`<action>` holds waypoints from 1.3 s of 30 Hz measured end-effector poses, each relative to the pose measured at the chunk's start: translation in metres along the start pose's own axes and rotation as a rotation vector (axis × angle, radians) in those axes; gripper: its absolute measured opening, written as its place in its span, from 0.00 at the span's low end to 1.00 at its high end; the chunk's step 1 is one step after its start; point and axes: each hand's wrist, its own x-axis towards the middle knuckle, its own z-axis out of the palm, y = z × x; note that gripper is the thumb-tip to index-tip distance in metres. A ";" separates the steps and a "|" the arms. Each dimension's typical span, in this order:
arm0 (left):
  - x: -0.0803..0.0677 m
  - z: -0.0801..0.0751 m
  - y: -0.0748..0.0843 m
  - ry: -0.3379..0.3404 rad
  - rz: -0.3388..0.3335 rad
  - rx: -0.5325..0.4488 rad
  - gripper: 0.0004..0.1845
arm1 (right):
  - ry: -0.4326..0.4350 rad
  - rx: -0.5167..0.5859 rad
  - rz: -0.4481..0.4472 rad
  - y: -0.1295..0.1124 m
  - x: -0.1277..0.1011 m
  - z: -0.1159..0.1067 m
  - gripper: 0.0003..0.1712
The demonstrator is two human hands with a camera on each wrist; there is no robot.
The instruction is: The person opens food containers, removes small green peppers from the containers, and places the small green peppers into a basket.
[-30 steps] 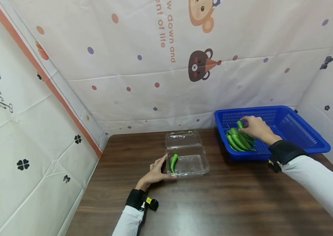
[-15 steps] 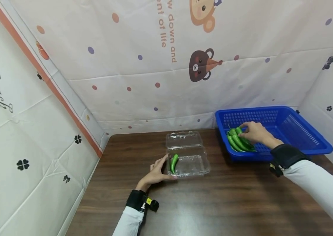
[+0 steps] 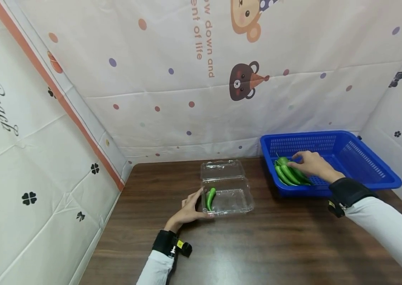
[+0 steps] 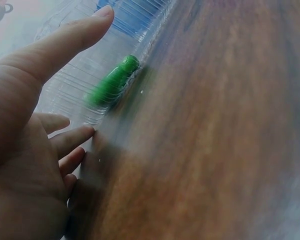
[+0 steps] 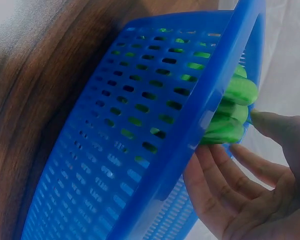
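The left hand touches the near left corner of a clear plastic clamshell box, its lid laid back. Thumb and fingers are spread along two sides; in the left wrist view the thumb stretches over the box's edge. One green chili pepper lies inside at the left end. Over the blue basket, the right hand has thumb and fingers parted beside a pile of green chili peppers. In the right wrist view its fingertips are right at the peppers, with the gap between them showing.
The blue basket stands at the back right of the brown wooden table, near the printed cloth wall. The box's open lid lies toward that wall, left of the basket. A second cloth wall borders the table's left side.
The right hand has lowered a little and loosened from the pepper it pinched a second ago, which has settled into the pile. The left hand stays at the box.
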 end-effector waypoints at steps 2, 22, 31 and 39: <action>0.000 0.000 0.000 -0.001 0.004 0.002 0.61 | 0.002 -0.005 0.003 0.001 0.000 -0.001 0.30; -0.001 0.000 -0.003 -0.002 0.025 0.014 0.61 | 0.085 -0.039 -0.146 -0.073 0.021 -0.006 0.20; -0.003 -0.002 -0.002 0.004 0.023 0.012 0.61 | -0.003 0.019 -0.245 -0.123 0.036 0.007 0.21; -0.001 0.000 -0.003 0.000 0.019 0.021 0.60 | -0.130 0.049 -0.407 -0.162 0.029 0.037 0.19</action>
